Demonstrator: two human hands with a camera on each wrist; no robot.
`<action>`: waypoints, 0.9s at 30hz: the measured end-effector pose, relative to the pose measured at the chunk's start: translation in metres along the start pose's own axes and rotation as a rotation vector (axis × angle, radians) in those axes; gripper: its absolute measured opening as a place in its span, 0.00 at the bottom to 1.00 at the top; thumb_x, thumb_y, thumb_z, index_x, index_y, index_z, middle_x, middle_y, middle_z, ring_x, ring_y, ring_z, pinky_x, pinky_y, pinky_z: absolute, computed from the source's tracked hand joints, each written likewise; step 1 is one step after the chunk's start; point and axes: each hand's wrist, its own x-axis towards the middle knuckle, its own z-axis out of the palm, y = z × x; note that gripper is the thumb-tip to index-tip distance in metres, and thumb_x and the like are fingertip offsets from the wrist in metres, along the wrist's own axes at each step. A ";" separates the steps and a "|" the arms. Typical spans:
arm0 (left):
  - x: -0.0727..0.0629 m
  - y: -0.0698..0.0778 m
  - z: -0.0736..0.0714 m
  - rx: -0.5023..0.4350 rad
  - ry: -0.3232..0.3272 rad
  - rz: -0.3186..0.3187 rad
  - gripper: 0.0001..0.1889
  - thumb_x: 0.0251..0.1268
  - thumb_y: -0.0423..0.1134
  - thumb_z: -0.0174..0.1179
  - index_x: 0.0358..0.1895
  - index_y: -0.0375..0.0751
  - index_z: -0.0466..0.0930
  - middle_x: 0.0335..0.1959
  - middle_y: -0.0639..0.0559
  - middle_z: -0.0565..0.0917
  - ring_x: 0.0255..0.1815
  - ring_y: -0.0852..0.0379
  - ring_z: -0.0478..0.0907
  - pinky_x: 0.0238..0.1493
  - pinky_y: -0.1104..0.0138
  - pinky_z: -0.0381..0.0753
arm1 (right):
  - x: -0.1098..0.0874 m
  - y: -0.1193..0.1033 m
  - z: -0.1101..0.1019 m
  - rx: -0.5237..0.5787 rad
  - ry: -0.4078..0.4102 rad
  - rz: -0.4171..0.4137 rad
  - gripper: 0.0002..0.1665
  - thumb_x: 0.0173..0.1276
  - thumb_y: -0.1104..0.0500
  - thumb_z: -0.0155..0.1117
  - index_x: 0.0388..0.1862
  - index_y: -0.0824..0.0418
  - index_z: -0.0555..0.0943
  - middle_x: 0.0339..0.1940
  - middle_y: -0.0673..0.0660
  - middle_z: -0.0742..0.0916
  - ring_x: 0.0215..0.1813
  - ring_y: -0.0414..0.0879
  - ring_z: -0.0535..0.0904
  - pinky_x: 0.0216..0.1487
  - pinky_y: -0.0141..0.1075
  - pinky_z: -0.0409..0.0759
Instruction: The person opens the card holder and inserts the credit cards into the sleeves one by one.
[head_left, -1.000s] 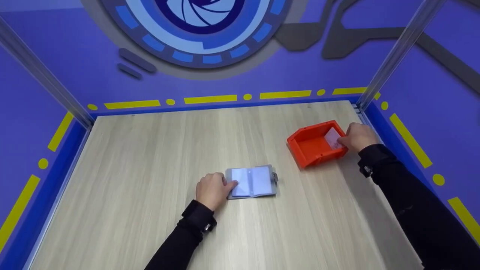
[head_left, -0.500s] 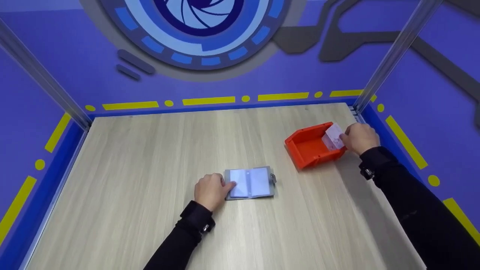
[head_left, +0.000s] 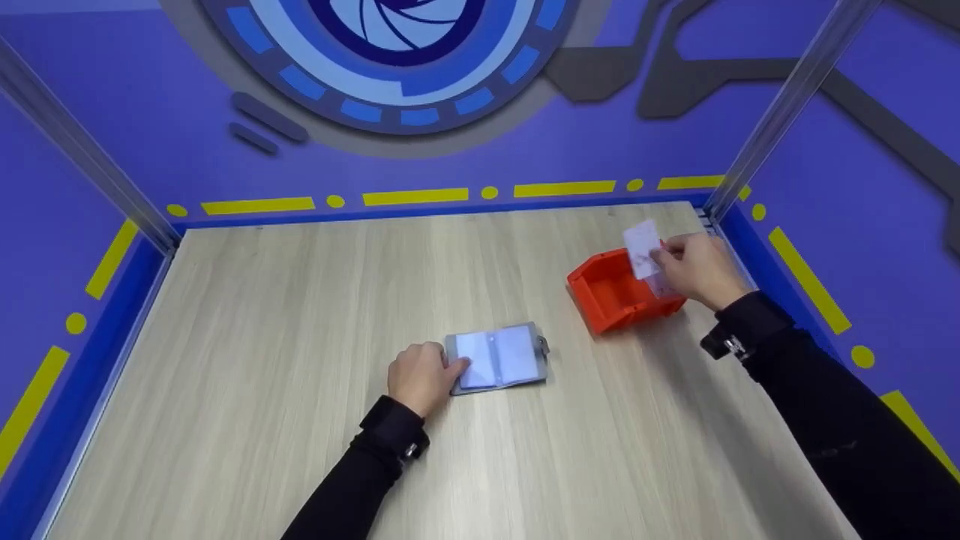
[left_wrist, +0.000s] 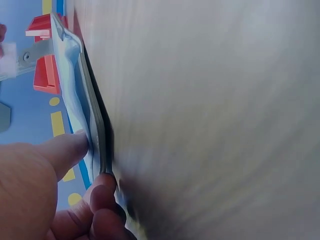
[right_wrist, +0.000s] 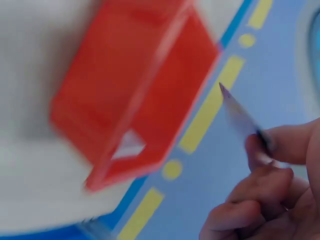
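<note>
A small grey card holder (head_left: 517, 354) lies open on the table, pale clear sleeves showing and a snap tab at its right end. My left hand (head_left: 418, 379) pinches its left edge; the left wrist view has the thumb on the sleeves and the fingers at the cover's edge (left_wrist: 95, 105). Above an orange-red bin (head_left: 592, 307), my right hand (head_left: 701, 270) pinches a whitish card (head_left: 641, 247) between thumb and fingers. Another pale card (right_wrist: 129, 145) is inside the bin in the right wrist view, partly hidden by the bin wall.
The wooden table (head_left: 262, 360) is bounded by purple-blue panels (head_left: 420, 172) at the back and both sides. A metal post (head_left: 787, 112) stands at the back right corner, close behind the right hand.
My right hand has lifted the card up out of the bin and slightly left. The left hand keeps its hold, and the card holder is tilted slightly more than before.
</note>
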 end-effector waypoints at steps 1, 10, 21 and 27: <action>0.000 0.000 0.000 0.002 -0.002 -0.001 0.28 0.68 0.58 0.76 0.18 0.49 0.71 0.19 0.57 0.74 0.22 0.56 0.71 0.25 0.63 0.64 | -0.002 -0.007 0.002 0.010 -0.007 -0.011 0.19 0.86 0.51 0.61 0.51 0.65 0.89 0.37 0.61 0.87 0.32 0.50 0.79 0.27 0.36 0.73; 0.002 0.000 0.002 0.028 -0.015 -0.002 0.29 0.69 0.59 0.75 0.19 0.50 0.71 0.19 0.58 0.73 0.22 0.56 0.70 0.26 0.63 0.64 | -0.024 -0.074 0.027 0.075 -0.119 -0.103 0.22 0.88 0.55 0.55 0.66 0.67 0.86 0.51 0.65 0.89 0.45 0.56 0.80 0.48 0.43 0.76; 0.004 -0.002 0.001 0.038 0.006 0.000 0.30 0.68 0.59 0.76 0.17 0.50 0.70 0.18 0.57 0.73 0.22 0.55 0.71 0.25 0.61 0.64 | -0.045 -0.118 0.097 0.152 -0.292 -0.187 0.12 0.85 0.55 0.63 0.46 0.59 0.90 0.32 0.55 0.85 0.33 0.49 0.78 0.35 0.39 0.77; 0.002 -0.001 0.004 0.030 0.011 0.014 0.29 0.68 0.59 0.76 0.17 0.50 0.71 0.19 0.57 0.74 0.22 0.56 0.71 0.25 0.62 0.64 | -0.052 -0.113 0.137 0.094 -0.369 -0.138 0.12 0.84 0.55 0.66 0.51 0.61 0.91 0.30 0.53 0.84 0.31 0.46 0.77 0.33 0.35 0.73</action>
